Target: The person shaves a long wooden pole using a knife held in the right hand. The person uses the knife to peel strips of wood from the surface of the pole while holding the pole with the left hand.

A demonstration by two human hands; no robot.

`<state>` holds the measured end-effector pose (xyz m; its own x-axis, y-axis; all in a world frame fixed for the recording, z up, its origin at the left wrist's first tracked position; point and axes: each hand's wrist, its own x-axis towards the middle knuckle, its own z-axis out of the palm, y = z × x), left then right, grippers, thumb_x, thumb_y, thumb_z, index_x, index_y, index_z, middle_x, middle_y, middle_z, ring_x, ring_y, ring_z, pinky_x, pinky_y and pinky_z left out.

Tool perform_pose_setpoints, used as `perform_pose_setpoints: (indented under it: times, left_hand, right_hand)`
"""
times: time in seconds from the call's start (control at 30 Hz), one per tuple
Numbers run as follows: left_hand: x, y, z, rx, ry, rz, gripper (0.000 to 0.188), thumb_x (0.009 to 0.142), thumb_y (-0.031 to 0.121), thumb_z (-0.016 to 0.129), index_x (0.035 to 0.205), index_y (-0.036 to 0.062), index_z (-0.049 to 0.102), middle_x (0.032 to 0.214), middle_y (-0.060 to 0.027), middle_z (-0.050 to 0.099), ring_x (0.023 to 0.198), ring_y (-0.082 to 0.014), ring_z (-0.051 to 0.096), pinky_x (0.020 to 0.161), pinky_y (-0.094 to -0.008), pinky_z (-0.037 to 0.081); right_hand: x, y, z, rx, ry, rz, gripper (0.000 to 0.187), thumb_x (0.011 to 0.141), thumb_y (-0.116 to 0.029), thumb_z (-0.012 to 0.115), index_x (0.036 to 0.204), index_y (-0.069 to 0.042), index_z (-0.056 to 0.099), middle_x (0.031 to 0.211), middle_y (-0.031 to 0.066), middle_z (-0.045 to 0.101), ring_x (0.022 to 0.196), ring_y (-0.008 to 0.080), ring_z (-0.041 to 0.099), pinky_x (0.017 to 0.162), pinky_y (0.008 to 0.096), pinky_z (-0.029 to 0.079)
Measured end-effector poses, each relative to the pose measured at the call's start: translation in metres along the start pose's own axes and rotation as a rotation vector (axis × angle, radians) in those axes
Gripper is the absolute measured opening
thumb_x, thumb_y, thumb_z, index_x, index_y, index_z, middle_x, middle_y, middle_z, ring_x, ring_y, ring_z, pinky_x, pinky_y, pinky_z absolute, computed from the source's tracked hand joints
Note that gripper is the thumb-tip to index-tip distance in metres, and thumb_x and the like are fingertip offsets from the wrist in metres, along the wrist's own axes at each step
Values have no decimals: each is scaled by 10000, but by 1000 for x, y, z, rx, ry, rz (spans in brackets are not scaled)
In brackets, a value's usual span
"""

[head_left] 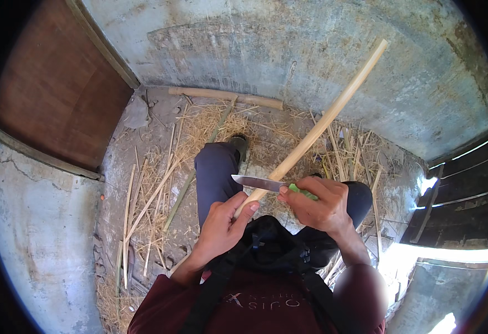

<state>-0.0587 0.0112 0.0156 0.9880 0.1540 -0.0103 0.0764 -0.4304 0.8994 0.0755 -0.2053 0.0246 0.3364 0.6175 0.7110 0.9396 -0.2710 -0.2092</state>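
Observation:
A long pale strip of bamboo or wood point(323, 123) slants from my lap up toward the far right, its top in front of the wall. My left hand point(222, 227) is closed around its near end, thumb on top. In my right hand point(322, 205) is a knife point(258, 183) with a green handle, the fingers wrapped round it. The blade lies across the strip just beyond my left hand, its tip pointing left. Whether the edge bites into the strip I cannot tell.
Straw shavings point(199, 119) and several thin strips point(166, 192) litter the floor on both sides of my legs. A thick bamboo pole point(227, 97) lies along the far wall point(244, 50). A brown wooden panel point(60, 83) stands at the left, dark slatted boards point(455, 195) at the right.

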Motion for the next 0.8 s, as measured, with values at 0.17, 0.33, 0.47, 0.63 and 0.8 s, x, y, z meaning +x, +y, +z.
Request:
perform_pose_setpoints:
  times: [0.17,0.33,0.47,0.63,0.8]
  left_hand:
    - [-2,5,2,47,58,65,288,1125,248,662,952,20,629,584,-164,511,464,-339,541,490,-435,364]
    - [-4,2,3,37,-16,31,308,1133,245,648,937,9,623,586,-130,506,472,-265,534,485,-401,365]
    - [-3,-11,5,-89,-37,-12,305,1137,240,643,953,-3,630,595,-118,503,463,-216,511,485,-385,359]
    - [-3,-14,9,-167,-41,-28,289,1136,233,645,974,-7,635,606,-113,505,474,-169,515,491,-386,347]
    - [-3,-2,6,-269,-85,-49,323,1139,253,645,947,-5,617,609,-81,503,493,-131,464,491,-369,334]
  right_hand:
    - [2,-1,-7,-203,50,-35,147,827,-152,921,888,-157,788,801,9,679,584,163,646,474,319,473]
    - [-1,17,-12,16,102,197,177,858,-86,899,995,-113,791,832,43,716,607,190,670,500,325,492]
    - [-9,15,7,292,198,292,204,895,-65,889,1056,-51,763,837,101,736,602,237,687,514,352,505]
    - [-19,8,16,390,96,239,218,905,-70,883,1081,-47,756,820,115,731,596,239,679,518,341,500]
    - [-19,5,14,330,78,143,242,874,-81,915,1052,-25,761,799,109,727,596,199,673,512,308,496]
